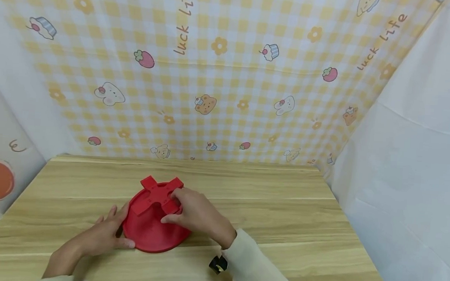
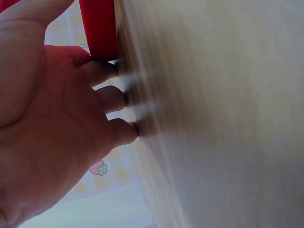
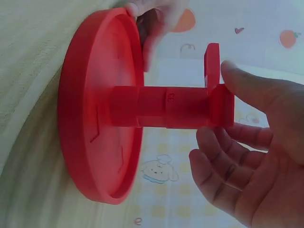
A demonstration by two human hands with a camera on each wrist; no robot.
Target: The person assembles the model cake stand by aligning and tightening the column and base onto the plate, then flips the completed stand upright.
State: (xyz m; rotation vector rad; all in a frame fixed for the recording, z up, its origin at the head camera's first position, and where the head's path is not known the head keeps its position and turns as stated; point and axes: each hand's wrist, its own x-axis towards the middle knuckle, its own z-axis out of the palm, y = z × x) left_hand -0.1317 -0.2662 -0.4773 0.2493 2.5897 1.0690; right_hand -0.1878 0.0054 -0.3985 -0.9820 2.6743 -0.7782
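Note:
A red plastic disc (image 1: 153, 235) with a raised rim lies on the wooden tabletop. From its centre rises a red post (image 3: 156, 107), lightly marked with figures, and a red cross-shaped piece (image 1: 157, 196) sits on top of it. My right hand (image 1: 197, 212) grips the cross from its right side, with the thumb on one edge and curled fingers at the other. At the disc's left side, my left hand (image 1: 105, 232) rests with spread fingers, its thumb at the near rim. In the left wrist view, several of its fingertips touch the tabletop.
The wooden table (image 1: 280, 247) extends to both sides of the disc. Behind it hangs a yellow checked cloth (image 1: 228, 80) with printed figures. White cloth (image 1: 402, 147) hangs at the right. Black bands (image 1: 218, 264) show near both wrists.

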